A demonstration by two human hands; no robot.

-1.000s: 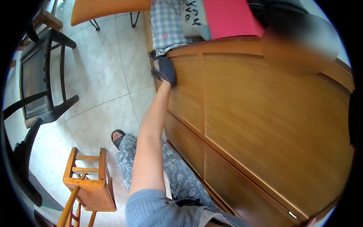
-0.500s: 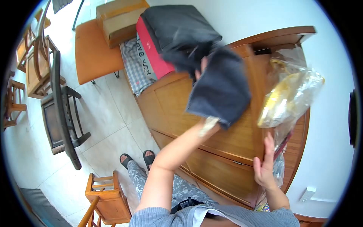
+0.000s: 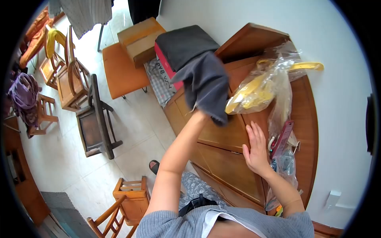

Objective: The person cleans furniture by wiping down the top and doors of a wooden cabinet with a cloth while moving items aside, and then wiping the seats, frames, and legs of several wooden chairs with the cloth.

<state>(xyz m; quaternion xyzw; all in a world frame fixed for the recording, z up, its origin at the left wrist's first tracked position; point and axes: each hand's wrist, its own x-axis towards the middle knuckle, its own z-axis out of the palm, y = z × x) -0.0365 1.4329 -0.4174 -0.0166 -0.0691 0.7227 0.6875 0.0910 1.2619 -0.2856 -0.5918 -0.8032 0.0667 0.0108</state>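
A dark grey cloth (image 3: 207, 85) hangs over my left hand (image 3: 201, 115), hiding its fingers; only the wrist shows below the fabric. The cloth is above the wooden cabinet (image 3: 218, 135), in front of a black and pink box (image 3: 186, 45). My right hand (image 3: 257, 148) lies with fingers stretched out on the cabinet's top edge and holds nothing. Beside it on the top is a dark red phone-like object (image 3: 282, 137) among clear plastic bags. Just beyond the fingers lies a clear bag with yellow items (image 3: 258, 91) inside.
A raised wooden panel (image 3: 252, 41) stands at the cabinet's far end. A cardboard box (image 3: 141, 37) rests on an orange seat (image 3: 119, 77). Dark wooden chair (image 3: 93, 127) and lighter wooden chair (image 3: 131, 202) stand on the tiled floor at left. A white wall runs along the right.
My left hand has drawn back to the left with the cloth. My right hand has moved left and forward along the cabinet edge. The view has shifted, and the raised panel shows more.
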